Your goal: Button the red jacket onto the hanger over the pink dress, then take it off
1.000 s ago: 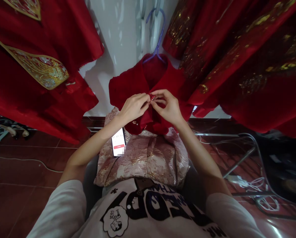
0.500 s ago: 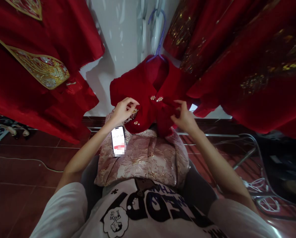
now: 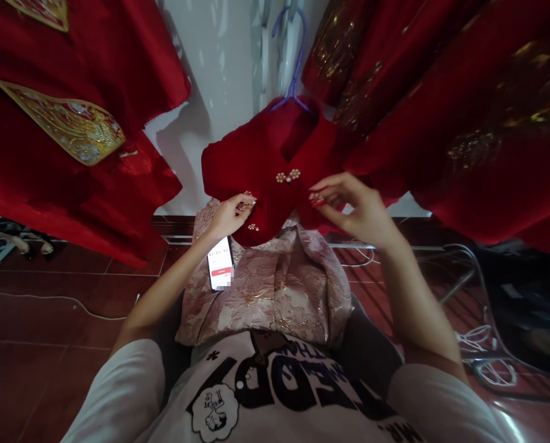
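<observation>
A short red jacket (image 3: pixel 238 154) hangs from a purple hanger (image 3: pixel 294 80) in front of me, with a pair of beaded flower clasps (image 3: pixel 288 177) at its front. My left hand (image 3: pixel 232 215) pinches a beaded ornament on the jacket's left part, above a small flower decoration (image 3: pixel 253 227). On the jacket's right side, my right hand (image 3: pixel 349 200) has thumb and fingertips closed round a small beaded flower piece (image 3: pixel 316 198) and some red cloth. Patterned pink cloth (image 3: pixel 266 289) covers my lap under the jacket.
A lit phone (image 3: pixel 220 264) lies on the lap cloth at the left. Red embroidered garments (image 3: pixel 141 67) hang on the left, and more (image 3: pixel 422 141) on the right. A metal-framed chair (image 3: pixel 524 307) and white cables (image 3: pixel 496 372) are at the lower right.
My right hand has turned and its fingers have closed on the jacket's right edge. My left fingers have closed on the ornament. The clasps and the jacket have shifted slightly up.
</observation>
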A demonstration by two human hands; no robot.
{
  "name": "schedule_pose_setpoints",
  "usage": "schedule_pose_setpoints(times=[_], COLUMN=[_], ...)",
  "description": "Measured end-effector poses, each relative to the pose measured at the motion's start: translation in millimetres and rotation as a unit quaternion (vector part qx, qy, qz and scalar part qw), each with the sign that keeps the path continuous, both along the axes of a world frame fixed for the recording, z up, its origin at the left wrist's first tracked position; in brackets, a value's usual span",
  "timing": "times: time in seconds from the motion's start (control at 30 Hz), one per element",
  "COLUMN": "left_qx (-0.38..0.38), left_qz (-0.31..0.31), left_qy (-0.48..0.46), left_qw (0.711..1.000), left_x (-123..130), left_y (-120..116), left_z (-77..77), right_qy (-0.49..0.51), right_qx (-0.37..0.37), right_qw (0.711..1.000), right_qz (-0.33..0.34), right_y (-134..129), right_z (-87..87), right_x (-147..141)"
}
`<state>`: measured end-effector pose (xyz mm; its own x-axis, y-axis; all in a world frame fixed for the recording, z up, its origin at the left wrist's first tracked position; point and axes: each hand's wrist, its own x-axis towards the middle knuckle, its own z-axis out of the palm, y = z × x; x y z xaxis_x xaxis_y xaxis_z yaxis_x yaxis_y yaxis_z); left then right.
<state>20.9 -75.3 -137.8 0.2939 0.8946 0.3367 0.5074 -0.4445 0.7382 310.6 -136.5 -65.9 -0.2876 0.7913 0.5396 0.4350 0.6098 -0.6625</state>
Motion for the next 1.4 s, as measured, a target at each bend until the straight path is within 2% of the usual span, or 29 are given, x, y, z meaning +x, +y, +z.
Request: schedule_pose_setpoints(times=[0.13,0.23,0.4,0.53,0.93,1.17,1.3,1.4], left_qx=[-0.02,-0.029,-0.019,-0.018,-0.032,-0.043,-0.045,-0.05], left_qz=[0.014,0.012,0.013,0.015,0.031,0.035,0.013,0.004], left_qy=[-0.046,-0.058,-0.064,-0.077,-0.103,-0.096,-0.077,-0.091], left_qw=[0.999,0.998,0.998,0.997,0.994,0.994,0.996,0.995], left_x=[1,-1,-3,-2,4,1,0,0], left_y=[5,7,6,8,10,7,9,10], left_z=[-7.4,-9.3,-8.8,-8.6,-9.6,-3.5,-0.7,-5.1], right_qy=[-0.05,-0.038,0.008,0.049,0.085,0.094,0.087,0.096], right_qx=[-0.079,-0.112,-0.09,-0.089,-0.098,-0.085,-0.081,-0.083], right_qw=[0.991,0.987,0.995,0.995,0.991,0.991,0.992,0.991], right_qz=[0.091,0.11,0.032,-0.005,-0.033,-0.043,-0.041,-0.034], right_y=[3,18,48,58,56,63,66,65], right_z=[-14.3,-29.0,-53.7,-66.5,-69.2,-74.4,-75.8,-77.9], right_x=[-28,-47,-76,-93,-102,-107,-107,-104])
